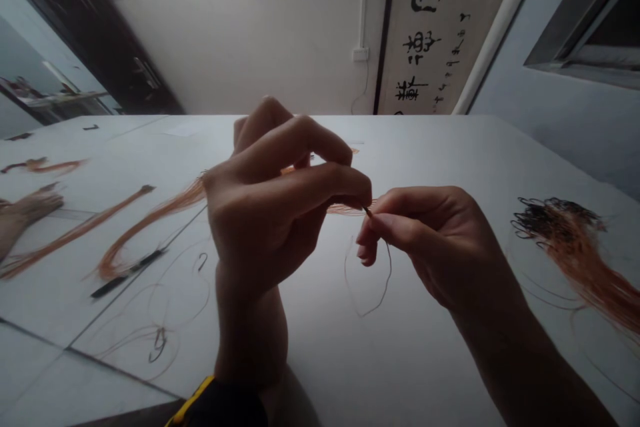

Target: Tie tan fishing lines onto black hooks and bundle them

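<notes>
Left hand [270, 207]: raised above the bench [380, 373], grip closed at the tips on one end of a small dark piece [367, 211]; thumb mostly hidden.
Right hand [435, 233]: grip closed between thumb and forefinger, at the other end of the same piece, close to the left fingertips.
Small dark piece, position: between both sets of fingertips, aslant, clear of the bench; exact form too small to tell.
Thin line [390, 273]: loose loop below the right fingertips; best left slack, free of kinks and away from the curled lower fingers.
Pinch, advice: one side firm as anchor, the other light and mobile; small, slow movements, without a hard squeeze.
Probable risk: slip on so short a hold, or snag of the loop on a finger.
Orange bundle [575, 247]: dark hooked ends, on the bench beyond the right wrist; better well apart from the loop.
Loose hook [202, 263]: near the left wrist, on the bench; to be avoided with the sleeve [220, 407].
Co-worker's hand [37, 207]: far left, well apart.
</notes>
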